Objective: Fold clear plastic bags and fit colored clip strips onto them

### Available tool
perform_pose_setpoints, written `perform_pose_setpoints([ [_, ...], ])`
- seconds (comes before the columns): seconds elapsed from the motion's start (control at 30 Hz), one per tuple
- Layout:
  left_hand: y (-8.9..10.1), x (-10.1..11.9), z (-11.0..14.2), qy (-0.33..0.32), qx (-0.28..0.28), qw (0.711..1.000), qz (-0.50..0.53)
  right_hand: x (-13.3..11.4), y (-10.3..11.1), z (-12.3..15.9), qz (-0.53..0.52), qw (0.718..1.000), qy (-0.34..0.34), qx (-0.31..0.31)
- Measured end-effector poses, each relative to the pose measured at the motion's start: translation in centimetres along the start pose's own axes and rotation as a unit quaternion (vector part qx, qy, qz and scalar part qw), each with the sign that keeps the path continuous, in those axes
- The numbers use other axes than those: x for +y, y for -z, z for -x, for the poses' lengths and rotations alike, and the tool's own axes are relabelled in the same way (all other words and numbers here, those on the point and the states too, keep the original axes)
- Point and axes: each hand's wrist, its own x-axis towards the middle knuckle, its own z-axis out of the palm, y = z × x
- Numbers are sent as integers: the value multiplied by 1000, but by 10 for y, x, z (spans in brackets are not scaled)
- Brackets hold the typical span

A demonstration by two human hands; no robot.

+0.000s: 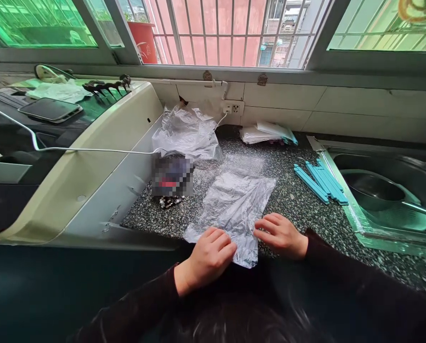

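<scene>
A thin, clear plastic bag (234,200) lies crinkled on the speckled counter in front of me, its near end hanging over the edge. My left hand (213,252) is closed on the bag's near edge, fingers curled and knuckles up; the thumb is partly hidden. At the bag's right border, my right hand (280,236) has bent fingers somewhat apart, with the fingertips touching or close to the film. Nothing shows inside that hand.
Behind lies a heap of clear plastic bags (187,131), beside a pixelated dark item (173,175). Turquoise strips (321,181) rest by the sink (355,157), which holds a dark pan (373,189). Packed sleeves (266,133) lie near the wall socket (233,108). A white cable (105,151) crosses leftward.
</scene>
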Motion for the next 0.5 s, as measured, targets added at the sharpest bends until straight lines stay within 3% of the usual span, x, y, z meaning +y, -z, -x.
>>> perform_pose_setpoints([
  [0.13, 17, -2, -2, 28, -61, 992, 105, 5, 4, 16, 5, 1000, -22, -19],
  [0.2, 32, -11, -12, 65, -125, 972, 190, 7, 6, 22, 2, 999, -29, -25],
  [0.3, 39, -33, -36, 80, -197, 956, 201, 8, 6, 27, -2, 999, -27, -32],
  [0.4, 15, -59, -55, 32, -246, 960, 128, 8, 7, 30, 1, 999, -17, -36],
  [0.5, -18, -77, -53, 33, -274, 960, 56, 7, 11, 35, 8, 999, -17, -46],
])
